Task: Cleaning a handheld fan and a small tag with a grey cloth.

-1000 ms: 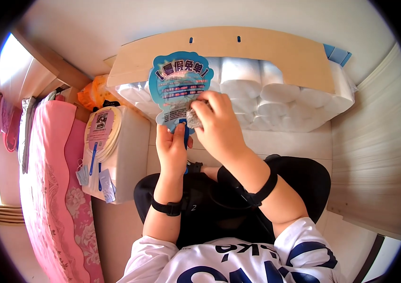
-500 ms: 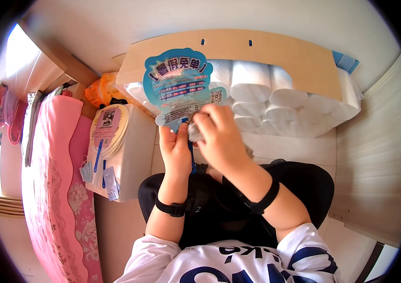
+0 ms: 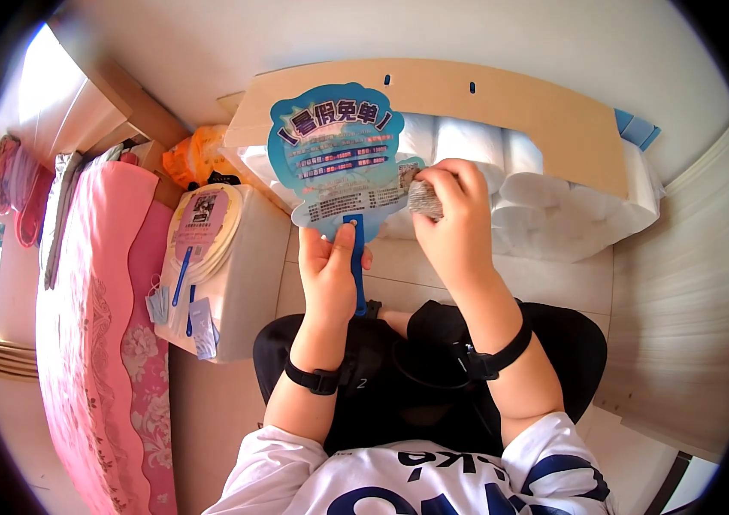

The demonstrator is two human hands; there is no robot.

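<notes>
A blue cloud-shaped hand fan (image 3: 334, 176) with a blue plastic handle is held upright in front of me, its printed face toward me. My left hand (image 3: 323, 270) grips it at the base of the panel, the thumb lying over the top of the handle. Bunched in the closed fingers of my right hand (image 3: 460, 227) is a crumpled grey cloth (image 3: 425, 201). That cloth meets the fan's right edge, beside a small printed square code. Part of the cloth is hidden by my fingers.
Beyond the fan stands a cardboard carton (image 3: 544, 99) of plastic-wrapped white rolls (image 3: 467, 142). At left, a white box (image 3: 253, 257) bears several stacked round fans (image 3: 201, 227) and a face mask (image 3: 157, 305). A pink-covered bed (image 3: 98, 300), orange bag (image 3: 201, 154) and wooden panel (image 3: 682, 283) flank me.
My right hand has moved right with the cloth, from the fan's base near the handle to its right edge. The handle's top is now uncovered. My left hand keeps its hold.
</notes>
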